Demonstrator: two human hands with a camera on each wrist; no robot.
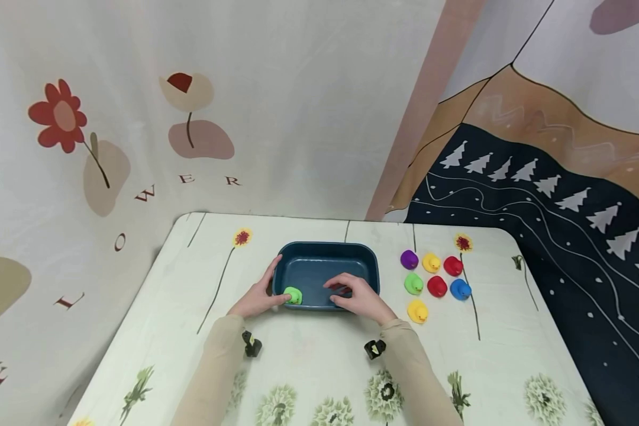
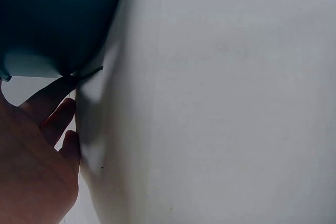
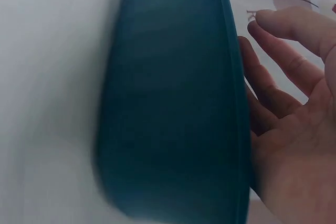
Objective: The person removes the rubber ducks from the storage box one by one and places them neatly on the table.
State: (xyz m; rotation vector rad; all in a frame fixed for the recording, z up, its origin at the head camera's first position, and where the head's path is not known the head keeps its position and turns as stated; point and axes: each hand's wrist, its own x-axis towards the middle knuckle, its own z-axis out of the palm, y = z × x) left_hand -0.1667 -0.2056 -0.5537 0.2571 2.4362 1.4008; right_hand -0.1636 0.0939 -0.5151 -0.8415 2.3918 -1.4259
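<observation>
A dark blue rectangular tray (image 1: pixel 325 247) stands on the table, its outer wall large in the right wrist view. My left hand (image 1: pixel 257 296) holds its left end, fingers along the outside and thumb over the front rim. The thumb tip lies against a green rubber duck (image 1: pixel 294 295) inside the tray's front left corner. In the left wrist view, fingers (image 2: pixel 58 121) reach up to the tray. Over the tray's front right part hovers my right hand (image 1: pixel 358 296), its fingers bent loosely and apart from the thumb. Nothing shows between them in the right wrist view.
Right of the tray lie several rubber ducks: purple (image 1: pixel 409 259), yellow (image 1: pixel 431 262), red (image 1: pixel 453 265), green (image 1: pixel 413 283) and blue (image 1: pixel 460 289) among them. A flower-print cloth (image 1: pixel 309 367) covers the table. Printed curtains hang behind and at both sides.
</observation>
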